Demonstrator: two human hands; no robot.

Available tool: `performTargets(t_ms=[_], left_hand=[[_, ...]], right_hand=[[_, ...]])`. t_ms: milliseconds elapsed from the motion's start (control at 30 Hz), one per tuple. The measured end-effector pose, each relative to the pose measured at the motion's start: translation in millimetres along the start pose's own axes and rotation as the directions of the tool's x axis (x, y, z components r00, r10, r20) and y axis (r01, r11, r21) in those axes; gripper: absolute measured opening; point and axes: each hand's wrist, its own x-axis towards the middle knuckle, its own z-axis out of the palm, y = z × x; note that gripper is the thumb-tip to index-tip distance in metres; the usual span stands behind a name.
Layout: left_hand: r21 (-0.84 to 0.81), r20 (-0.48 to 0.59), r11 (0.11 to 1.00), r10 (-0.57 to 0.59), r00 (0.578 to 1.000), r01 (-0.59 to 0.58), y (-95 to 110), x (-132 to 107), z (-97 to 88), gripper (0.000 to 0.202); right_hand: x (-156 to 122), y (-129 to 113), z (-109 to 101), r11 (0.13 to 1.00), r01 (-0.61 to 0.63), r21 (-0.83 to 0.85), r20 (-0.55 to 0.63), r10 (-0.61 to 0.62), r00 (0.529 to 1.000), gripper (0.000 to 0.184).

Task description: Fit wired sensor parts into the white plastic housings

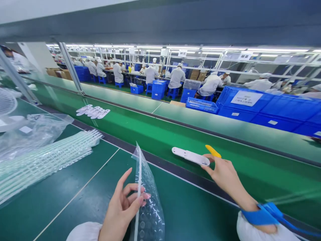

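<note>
My left hand (122, 204) pinches the edge of a clear bubble-wrap bag (152, 207) between thumb and fingers; its index finger points up. The bag stands upright over the green table, its lower end cut off by the frame. In my right hand (224, 172) is a long, flat white part with rounded ends (189, 155), gripped at its right end over the green conveyor belt. Small holes show on its face. A yellow finger cot (213, 151) seems to cover one raised finger. A blue wrist strap (262, 214) circles my right wrist.
Stacked bubble-wrap bags (50, 160) lie left on the table, beside crumpled clear plastic (42, 130) and a white fan (7, 103). Several white pieces (93, 111) sit farther along the belt. Blue crates (276, 107) stand beyond the line, and people in white work behind.
</note>
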Motion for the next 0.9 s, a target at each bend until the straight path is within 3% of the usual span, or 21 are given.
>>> performTargets(t_ms=[133, 267, 300, 367, 400, 467, 533, 633, 800, 900], left_hand=[[-0.122, -0.019, 0.991, -0.049, 0.999, 0.046, 6.6, -3.0, 3.8, 0.074], [-0.209, 0.001, 0.969, -0.136, 0.991, 0.133, 10.4, -6.4, 7.6, 0.048], [-0.225, 0.0, 0.962, -0.162, 0.987, 0.157, 10.8, -6.8, 8.2, 0.04], [-0.251, -0.018, 0.948, -0.207, 0.978, 0.196, 11.3, -6.9, 9.0, 0.027], [-0.261, -0.027, 0.942, -0.224, 0.974, 0.21, 11.3, -6.8, 9.3, 0.023], [-0.275, -0.041, 0.936, -0.238, 0.97, 0.218, 11.3, -6.6, 9.7, 0.018], [-0.285, -0.045, 0.934, -0.237, 0.97, 0.215, 11.1, -6.3, 9.8, 0.017], [-0.305, -0.023, 0.931, -0.218, 0.976, 0.201, 10.2, -6.0, 9.2, 0.016], [-0.224, 0.007, 0.96, -0.173, 0.985, 0.17, 1.5, -3.7, 7.0, 0.019], [-0.154, 0.025, 0.977, -0.143, 0.989, 0.145, -10.5, 2.4, 5.3, 0.028]], right_hand=[[21.9, 13.6, 6.9, 0.996, -0.051, -0.069, 0.008, 0.052, 0.999, 0.022], [10.5, 6.2, 7.8, 0.991, -0.102, -0.087, -0.067, 0.097, 0.993, 0.028], [2.6, -2.2, 8.0, 0.995, -0.094, -0.016, -0.09, 0.093, 0.992, 0.028], [-18.5, -26.6, 9.4, 0.957, -0.03, 0.289, -0.049, 0.046, 0.998, 0.024], [-30.7, -41.5, 10.7, 0.874, -0.005, 0.486, 0.034, -0.013, 0.999, 0.023], [-55.1, -72.4, 13.8, 0.647, -0.084, 0.758, 0.234, -0.15, 0.961, 0.03], [-74.7, -99.3, 16.8, 0.453, -0.246, 0.857, 0.381, -0.234, 0.895, 0.038], [-88.5, -124.2, 20.4, 0.233, -0.431, 0.872, 0.484, -0.281, 0.828, 0.038], [-86.2, -130.5, 32.8, -0.016, -0.511, 0.859, 0.503, -0.155, 0.85, 0.043], [-85.0, -124.7, 46.7, -0.065, -0.503, 0.862, 0.497, -0.087, 0.863, 0.042]])
